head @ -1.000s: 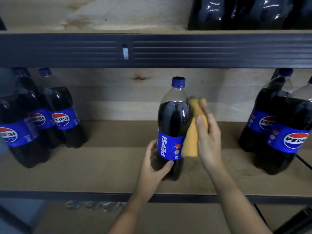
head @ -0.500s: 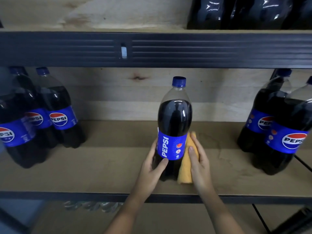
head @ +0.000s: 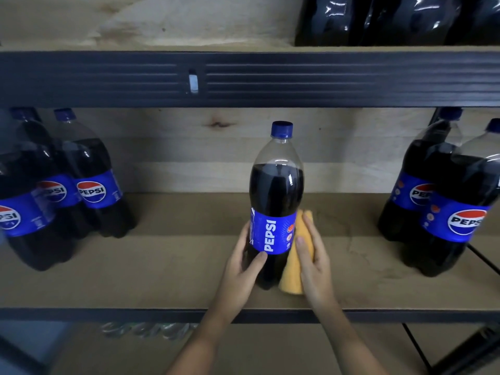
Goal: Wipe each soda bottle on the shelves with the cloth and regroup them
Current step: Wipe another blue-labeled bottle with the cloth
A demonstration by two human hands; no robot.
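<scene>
Head view shows the left hand (head: 240, 269) curled round the lower part of a soda bottle (head: 276, 201), thumb lying across the front just under the blue label, fingers wrapped behind. The right hand (head: 313, 255) presses a folded yellow cloth (head: 293, 272) against the bottle's right side, fingers laid mostly straight along the cloth from the label down toward the base. The bottle stands upright near the front middle of the wooden shelf (head: 176, 266), its blue cap (head: 282, 129) on and dark cola filling it up to the shoulder. Well apart to the left, a left group of bottles (head: 65, 190) stands clustered together with labels facing forward. Another pair, the right group of bottles (head: 449, 201), stands at the shelf's right end. A dark metal rail (head: 243, 79) crosses above, and shrink-wrapped dark bottles (head: 392, 20) sit on the upper shelf at right.
</scene>
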